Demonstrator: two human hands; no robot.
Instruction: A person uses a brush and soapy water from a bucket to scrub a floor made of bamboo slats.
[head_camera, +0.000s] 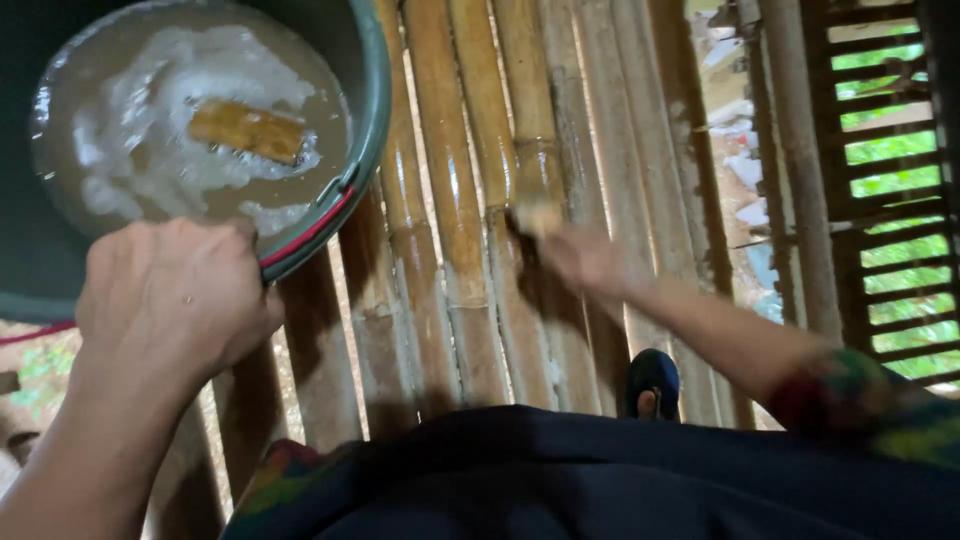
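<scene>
Left hand (170, 295) closed on rim of green plastic basin (368, 120), steadying sudsy water. Right hand (585, 258), blurred, apparently gripping small pale object (538, 217) against bamboo-pole floor (440, 250); grip cannot be told.

A slatted bamboo floor (470, 250) meets a dark slatted railing (880, 180), green daylight showing through beyond.

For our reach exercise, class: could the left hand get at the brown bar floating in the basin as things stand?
Probably yes. The left hand rests at the rim of the green basin, which is open-topped, and nothing covers the brown bar floating in the sudsy water just beyond it.
</scene>
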